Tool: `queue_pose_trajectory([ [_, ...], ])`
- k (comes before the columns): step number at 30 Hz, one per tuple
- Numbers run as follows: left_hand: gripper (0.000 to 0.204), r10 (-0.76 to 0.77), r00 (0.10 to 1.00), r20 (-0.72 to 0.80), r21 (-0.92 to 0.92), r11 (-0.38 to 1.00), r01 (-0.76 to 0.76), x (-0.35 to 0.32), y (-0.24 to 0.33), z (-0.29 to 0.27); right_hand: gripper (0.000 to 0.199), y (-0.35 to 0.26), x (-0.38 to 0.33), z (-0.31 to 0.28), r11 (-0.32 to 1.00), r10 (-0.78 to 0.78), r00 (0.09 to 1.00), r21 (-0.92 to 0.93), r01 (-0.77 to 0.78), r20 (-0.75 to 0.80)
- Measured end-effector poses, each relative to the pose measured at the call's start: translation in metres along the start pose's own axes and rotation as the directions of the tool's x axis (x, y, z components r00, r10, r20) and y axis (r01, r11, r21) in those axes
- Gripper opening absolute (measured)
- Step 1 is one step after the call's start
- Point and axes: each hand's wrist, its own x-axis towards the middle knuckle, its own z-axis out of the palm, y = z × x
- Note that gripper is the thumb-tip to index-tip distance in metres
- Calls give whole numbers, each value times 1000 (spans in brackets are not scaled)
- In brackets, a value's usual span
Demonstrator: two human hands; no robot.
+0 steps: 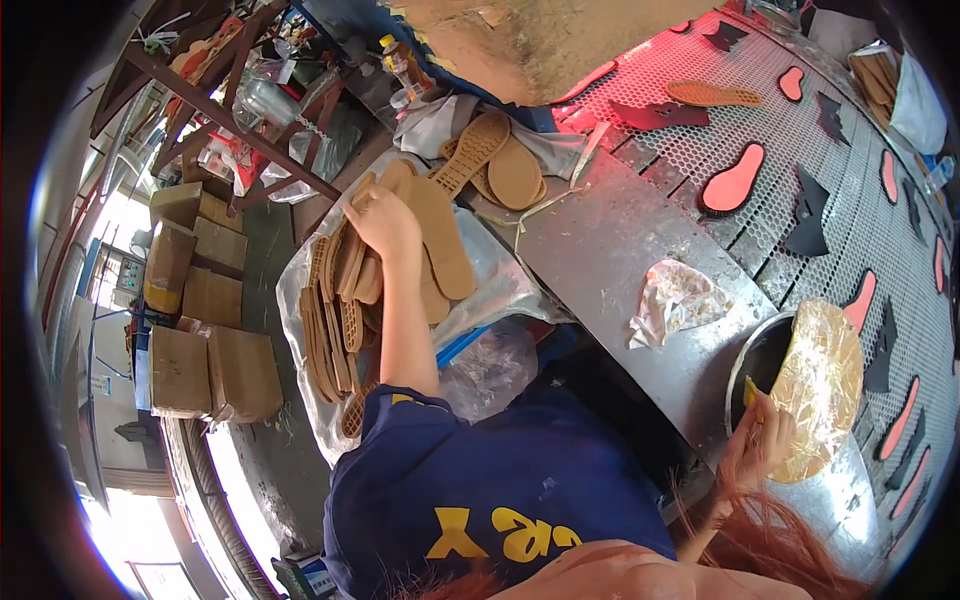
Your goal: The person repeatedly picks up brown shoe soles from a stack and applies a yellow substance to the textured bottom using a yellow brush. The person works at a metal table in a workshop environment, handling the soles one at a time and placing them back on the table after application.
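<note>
"Counting from the left, what do you get?"

"At least five brown cardboard boxes (245, 370) on the floor, then a heap of tan, patterned soles (446, 240) on a clear plastic sheet (500, 268), too overlapped to count."

"And the left hand (385, 222)?"

"At the heap's far end, fingers bent over it; I cannot tell whether they are clamped on a sole. The bare forearm crosses the heap, hiding part of it."

"Next along?"

"About three more tan soles just beside it, near a grey cloth (432, 125). One crumpled, stained white cloth (678, 300) lies on the grey metal bench (590, 225)."

"The right hand (757, 442)?"

"Fingers and thumb pinched together on one slim yellow handle (750, 390) at one round, dark-inside pot (748, 348). One glossy, yellowish rounded panel (815, 395) blocks part of that pot."

"Farther right?"

"A silvery mesh bed (770, 150) bearing at least eight pink sole-shaped pieces (733, 178), five or more jagged black flat pieces (808, 215), and one tan sole."
</note>
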Motion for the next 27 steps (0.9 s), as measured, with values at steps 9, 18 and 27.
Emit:
queue_pose_trajectory([
  [9,61,212,973,92,81,972,-219,-36,-5,19,21,2,-7,0,991,56,989,129,-39,-134],
  [18,74,32,974,223,-17,999,-29,-23,13,-14,18,-1,-8,-1,962,151,984,242,-125,-91],
  [27,75,213,948,-235,-402,867,-294,-42,41,-67,19,1,-7,8,968,147,983,219,-120,-111],
])
